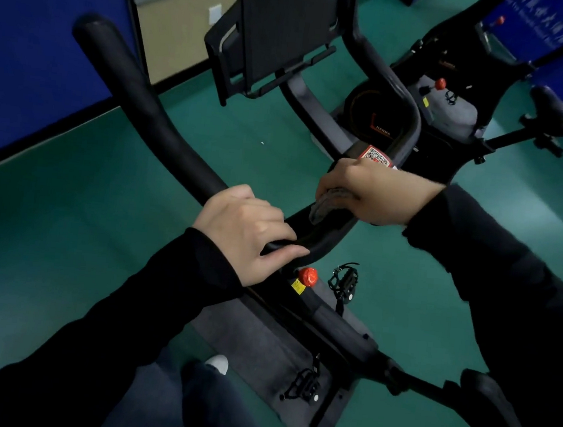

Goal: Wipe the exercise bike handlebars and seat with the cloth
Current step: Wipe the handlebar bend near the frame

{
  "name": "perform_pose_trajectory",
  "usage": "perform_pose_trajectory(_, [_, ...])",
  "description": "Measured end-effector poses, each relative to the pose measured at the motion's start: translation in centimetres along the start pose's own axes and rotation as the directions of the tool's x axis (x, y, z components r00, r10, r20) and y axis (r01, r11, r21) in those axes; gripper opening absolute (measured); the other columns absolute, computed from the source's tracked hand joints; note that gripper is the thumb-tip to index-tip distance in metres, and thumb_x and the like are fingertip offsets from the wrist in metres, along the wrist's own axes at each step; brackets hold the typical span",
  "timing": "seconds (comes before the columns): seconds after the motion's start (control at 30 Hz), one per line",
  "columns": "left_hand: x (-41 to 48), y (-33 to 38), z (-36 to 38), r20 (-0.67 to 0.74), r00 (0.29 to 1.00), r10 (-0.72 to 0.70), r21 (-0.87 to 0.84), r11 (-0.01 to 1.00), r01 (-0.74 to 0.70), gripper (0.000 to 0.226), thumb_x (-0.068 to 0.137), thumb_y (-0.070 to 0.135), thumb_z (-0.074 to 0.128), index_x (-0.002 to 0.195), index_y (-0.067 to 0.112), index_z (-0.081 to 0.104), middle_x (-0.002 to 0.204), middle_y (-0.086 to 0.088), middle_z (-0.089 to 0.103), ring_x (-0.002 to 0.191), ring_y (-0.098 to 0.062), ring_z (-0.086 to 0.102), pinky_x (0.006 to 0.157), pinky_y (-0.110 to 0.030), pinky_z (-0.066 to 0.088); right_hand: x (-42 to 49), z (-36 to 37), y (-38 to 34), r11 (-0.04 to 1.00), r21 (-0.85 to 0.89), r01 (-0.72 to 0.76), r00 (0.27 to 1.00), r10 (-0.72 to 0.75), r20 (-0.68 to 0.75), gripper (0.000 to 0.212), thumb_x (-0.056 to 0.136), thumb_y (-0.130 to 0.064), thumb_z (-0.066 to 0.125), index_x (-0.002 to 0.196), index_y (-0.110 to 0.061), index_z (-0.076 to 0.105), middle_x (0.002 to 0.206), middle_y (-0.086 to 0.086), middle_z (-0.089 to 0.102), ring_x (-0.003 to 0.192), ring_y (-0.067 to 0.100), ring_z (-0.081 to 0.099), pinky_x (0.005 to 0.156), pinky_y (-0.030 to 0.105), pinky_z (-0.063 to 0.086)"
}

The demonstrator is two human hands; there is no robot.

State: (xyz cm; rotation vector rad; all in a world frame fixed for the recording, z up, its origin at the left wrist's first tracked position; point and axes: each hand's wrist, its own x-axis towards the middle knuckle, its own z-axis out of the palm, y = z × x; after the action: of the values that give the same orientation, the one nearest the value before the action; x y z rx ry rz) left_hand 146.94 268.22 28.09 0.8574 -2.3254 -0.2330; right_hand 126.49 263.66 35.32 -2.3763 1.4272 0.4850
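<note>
- Nearest us, low on the right, we see the black seat (pixel 492 402), partly behind our right sleeve (pixel 508 269).
- Our left hand (pixel 247 234) curls round the black handlebars (pixel 153 104), fingers over the bar, thumb on its near side.
- Just beyond, our right hand (pixel 374 194) clutches the grey cloth (pixel 329 206), bunched against the bar's middle bend.
- Under our hands a red knob (pixel 307 276) sits on the frame.
- Farther off stand the console holder (pixel 280 30) and a second bike (pixel 455 106) on the green floor (pixel 65 227).
</note>
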Motion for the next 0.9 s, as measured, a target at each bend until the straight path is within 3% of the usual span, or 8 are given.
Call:
perform_pose_trajectory(0.13, [0.0, 0.0, 0.2, -0.009, 1.000, -0.001, 0.022, 1.000, 0.001, 0.037, 0.088, 0.046, 0.054, 0.075, 0.019, 0.076, 0.066, 0.007, 0.069, 0.059, -0.014, 0.064, 0.061, -0.028, 0.038, -2.0, 3.6, 0.2, 0.983, 0.165, 0.075, 0.911, 0.000, -0.413, 0.019, 0.095, -0.005, 0.052, 0.104, -0.003, 0.069, 0.096, 0.011, 0.067, 0.099, 0.029, 0.056, 0.089, 0.038, 0.045])
perform_pose_trajectory(0.2, [0.0, 0.0, 0.2, -0.013, 1.000, 0.000, 0.027, 1.000, 0.001, 0.037, 0.088, 0.046, 0.055, 0.074, 0.019, 0.076, 0.065, 0.007, 0.069, 0.059, -0.013, 0.064, 0.061, -0.027, 0.037, -3.2, 6.2, -0.3, 0.962, 0.267, 0.063, 0.755, 0.129, -0.642, 0.019, 0.095, -0.002, 0.052, 0.105, -0.003, 0.068, 0.099, 0.007, 0.068, 0.100, 0.025, 0.056, 0.092, 0.033, 0.045])
perform_pose_trajectory(0.27, [0.0, 0.1, 0.2, -0.012, 1.000, -0.005, 0.022, 1.000, 0.005, 0.037, 0.088, 0.045, 0.054, 0.074, 0.019, 0.076, 0.065, 0.008, 0.068, 0.058, -0.013, 0.063, 0.061, -0.028, 0.037, -3.7, 9.4, -2.0, 0.910, 0.412, 0.042, 0.515, 0.333, -0.790, 0.018, 0.093, 0.002, 0.055, 0.105, -0.002, 0.068, 0.107, 0.002, 0.067, 0.106, 0.022, 0.056, 0.096, 0.030, 0.044])
perform_pose_trajectory(0.37, [0.0, 0.1, 0.2, -0.016, 1.000, 0.001, 0.012, 1.000, -0.001, 0.037, 0.089, 0.045, 0.053, 0.073, 0.019, 0.076, 0.065, 0.008, 0.068, 0.058, -0.013, 0.063, 0.061, -0.028, 0.037, -2.9, 13.2, -5.4, 0.753, 0.649, 0.109, 0.153, 0.632, -0.759, 0.021, 0.090, 0.007, 0.057, 0.107, -0.001, 0.065, 0.112, 0.003, 0.064, 0.108, 0.026, 0.058, 0.097, 0.035, 0.046])
perform_pose_trajectory(0.47, [0.0, 0.1, 0.3, -0.021, 1.000, 0.012, 0.007, 1.000, -0.012, 0.036, 0.089, 0.044, 0.055, 0.074, 0.019, 0.076, 0.066, 0.008, 0.069, 0.058, -0.014, 0.063, 0.061, -0.029, 0.038, -1.4, 14.4, -7.7, 0.500, 0.822, 0.273, -0.084, 0.864, -0.497, 0.023, 0.092, 0.003, 0.053, 0.110, -0.008, 0.064, 0.110, 0.012, 0.067, 0.106, 0.025, 0.063, 0.095, 0.037, 0.050])
perform_pose_trajectory(0.57, [0.0, -0.1, 0.5, -0.028, 0.999, 0.027, 0.022, 0.999, -0.026, 0.033, 0.088, 0.042, 0.058, 0.074, 0.019, 0.076, 0.066, 0.008, 0.069, 0.057, -0.014, 0.063, 0.058, -0.032, 0.039, -0.5, 14.9, -9.5, 0.214, 0.871, 0.443, -0.096, 0.977, -0.191, 0.023, 0.093, -0.002, 0.055, 0.104, -0.019, 0.063, 0.104, 0.006, 0.069, 0.100, 0.015, 0.065, 0.091, 0.029, 0.051])
perform_pose_trajectory(0.73, [-0.1, -0.2, 0.6, -0.041, 0.998, 0.052, 0.043, 0.998, -0.050, 0.030, 0.088, 0.041, 0.062, 0.074, 0.018, 0.076, 0.068, 0.007, 0.070, 0.059, -0.016, 0.065, 0.059, -0.028, 0.036, 0.8, 14.6, -7.9, -0.088, 0.786, 0.611, 0.111, 0.994, 0.026, 0.021, 0.094, 0.000, 0.053, 0.111, -0.009, 0.060, 0.113, 0.016, 0.066, 0.102, 0.019, 0.062, 0.096, 0.037, 0.050])
perform_pose_trajectory(0.9, [0.0, -0.2, 0.5, -0.033, 0.997, 0.075, 0.057, 0.996, -0.073, 0.029, 0.088, 0.039, 0.062, 0.075, 0.018, 0.076, 0.069, 0.007, 0.070, 0.059, -0.016, 0.065, 0.061, -0.025, 0.034, 1.5, 14.3, -6.8, -0.188, 0.733, 0.654, 0.190, 0.978, 0.081, 0.024, 0.093, 0.005, 0.051, 0.116, -0.001, 0.054, 0.108, 0.016, 0.064, 0.098, 0.020, 0.060, 0.101, 0.045, 0.045])
